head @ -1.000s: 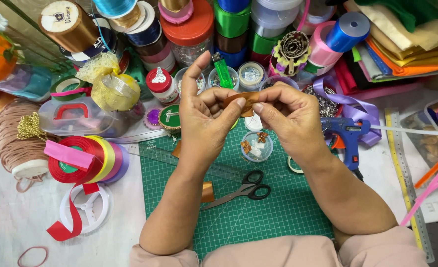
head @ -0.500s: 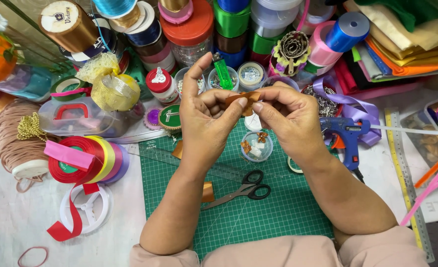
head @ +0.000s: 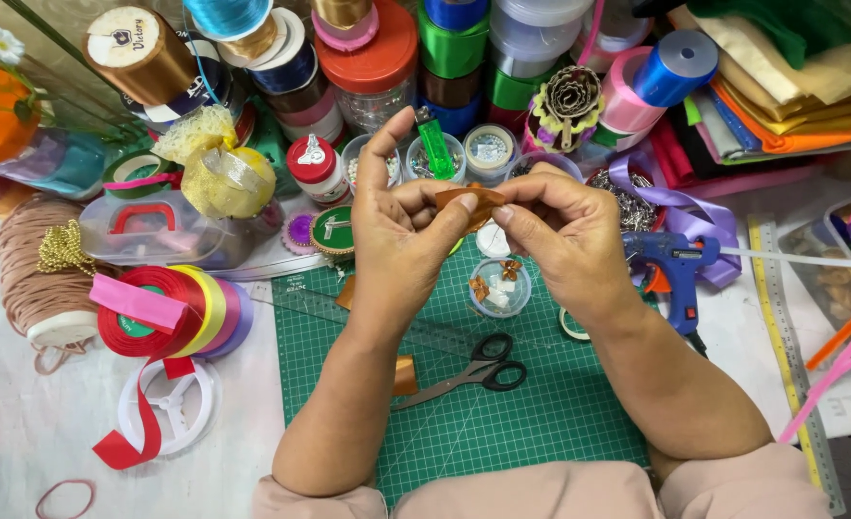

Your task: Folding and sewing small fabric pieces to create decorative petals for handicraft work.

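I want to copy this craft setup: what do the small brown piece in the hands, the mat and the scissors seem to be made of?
The brown piece, pinched by left hand and right hand, looks like satin ribbon: thin, folded, slightly glossy. The green mat seems a matte rubbery cutting mat with a printed grid. The scissors show grey metal blades and black, probably plastic, handles.

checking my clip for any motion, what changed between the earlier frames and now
Almost nothing. Both the left hand and the right hand stay raised over the green cutting mat, still pinching the small brown ribbon piece between them; only the fingers shift slightly. The scissors, the blue glue gun and the ribbon spools lie as before.
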